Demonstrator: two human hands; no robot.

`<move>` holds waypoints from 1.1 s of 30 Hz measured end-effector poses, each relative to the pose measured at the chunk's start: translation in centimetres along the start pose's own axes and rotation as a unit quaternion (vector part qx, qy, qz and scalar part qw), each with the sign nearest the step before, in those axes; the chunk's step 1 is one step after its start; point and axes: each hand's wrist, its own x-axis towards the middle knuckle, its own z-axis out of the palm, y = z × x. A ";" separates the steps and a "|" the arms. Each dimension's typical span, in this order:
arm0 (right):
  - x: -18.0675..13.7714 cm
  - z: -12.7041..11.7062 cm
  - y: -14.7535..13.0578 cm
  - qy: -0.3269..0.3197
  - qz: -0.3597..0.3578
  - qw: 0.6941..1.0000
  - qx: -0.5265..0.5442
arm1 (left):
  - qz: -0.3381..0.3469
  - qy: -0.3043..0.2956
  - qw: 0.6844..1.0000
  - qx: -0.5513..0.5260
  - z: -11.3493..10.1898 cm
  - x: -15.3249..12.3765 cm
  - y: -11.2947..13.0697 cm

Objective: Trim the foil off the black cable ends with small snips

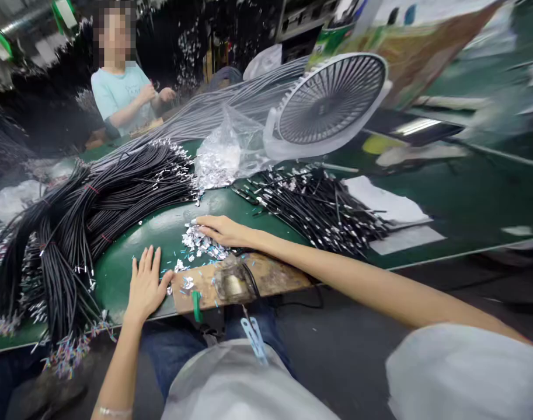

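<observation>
My left hand lies flat on the green tabletop near its front edge, fingers apart and holding nothing. My right hand reaches to a small heap of silvery foil scraps mixed with tiny blue bits. Its fingers are stretched out over the heap's far edge, touching it. Just in front is a worn wooden board carrying a small metal device and a green clip-like piece.
Bundled black cables curve along the left, some hanging over the edge. Shorter black cables are piled at right. A clear plastic bag and a fan stand behind. Across the table is another person.
</observation>
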 end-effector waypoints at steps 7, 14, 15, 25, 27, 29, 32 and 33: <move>-4.8 -4.5 1.9 -0.004 0.173 0.984 -0.028 | 0.012 -0.068 0.997 -0.040 0.1 8.2 2.9; -5.5 -3.7 -1.0 -0.054 0.219 0.973 0.055 | 0.111 -0.102 0.979 -0.133 -0.6 11.5 7.2; -5.1 -3.6 -1.5 -0.063 0.212 0.972 0.080 | 0.119 -0.104 0.976 -0.148 -1.3 10.8 6.8; -5.2 -4.5 0.0 -0.134 0.191 0.942 0.243 | -0.028 0.198 0.969 -0.143 -0.5 -5.8 0.3; -4.7 -3.7 -0.3 -0.165 0.170 0.931 0.278 | -0.037 0.222 0.968 -0.112 0.2 -6.1 1.2; -4.0 -2.8 -0.9 -0.193 0.149 0.917 0.315 | -0.053 0.230 0.968 -0.089 0.3 -5.7 1.9; -2.9 -1.9 -1.5 -0.209 0.118 0.904 0.353 | -0.083 0.209 0.971 -0.078 -0.1 -5.3 2.2; -2.6 -1.8 -1.4 -0.202 0.111 0.905 0.358 | -0.099 0.200 0.972 -0.076 -0.2 -5.2 2.2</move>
